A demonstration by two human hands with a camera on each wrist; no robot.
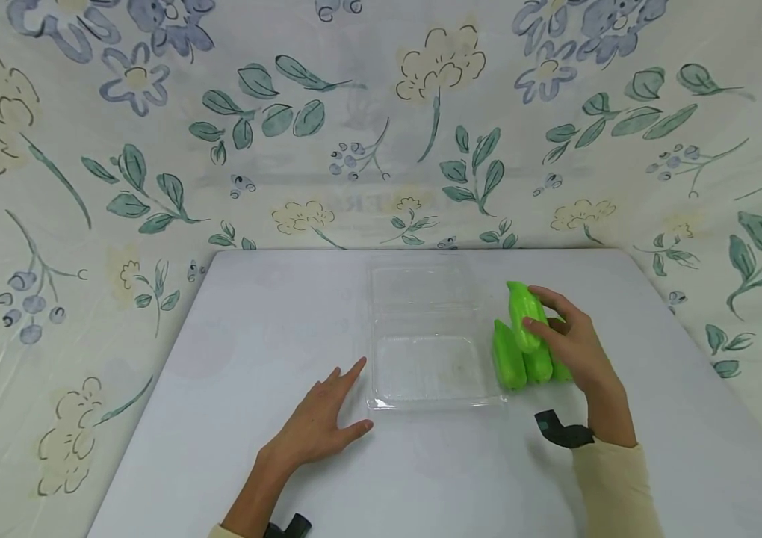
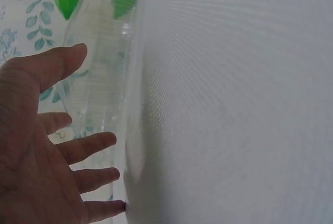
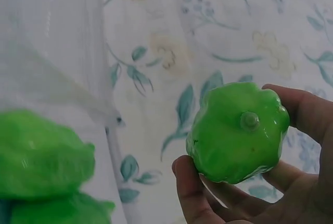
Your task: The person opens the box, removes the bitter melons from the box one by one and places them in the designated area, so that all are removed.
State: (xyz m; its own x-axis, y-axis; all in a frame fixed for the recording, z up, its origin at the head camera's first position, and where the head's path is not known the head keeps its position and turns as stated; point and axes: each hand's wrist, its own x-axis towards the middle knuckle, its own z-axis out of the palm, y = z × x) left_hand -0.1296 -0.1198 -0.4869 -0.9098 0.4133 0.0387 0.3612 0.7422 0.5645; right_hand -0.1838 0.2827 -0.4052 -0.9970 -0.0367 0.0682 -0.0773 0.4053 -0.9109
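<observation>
My right hand (image 1: 576, 340) pinches a glossy, bright green gourd-like vegetable (image 1: 524, 310) between thumb and fingers. It is elongated and lobed, with a pointed tip; its rounded end with a small nub (image 3: 250, 121) faces the right wrist camera. Below it on the table lie several like it, among them a left one (image 1: 509, 359) and a middle one (image 1: 539, 366); another is partly hidden by my right hand. To their left a clear plastic clamshell box (image 1: 435, 404) lies open, its lid (image 1: 421, 288) folded back. My left hand (image 1: 317, 418) hovers by the box's left side, fingers spread, holding nothing.
The white table (image 1: 253, 321) meets a floral cloth (image 1: 367, 149) hanging behind it and at its sides. A dark band with a camera (image 1: 562, 430) sits on my right wrist, and another (image 1: 290, 525) on my left.
</observation>
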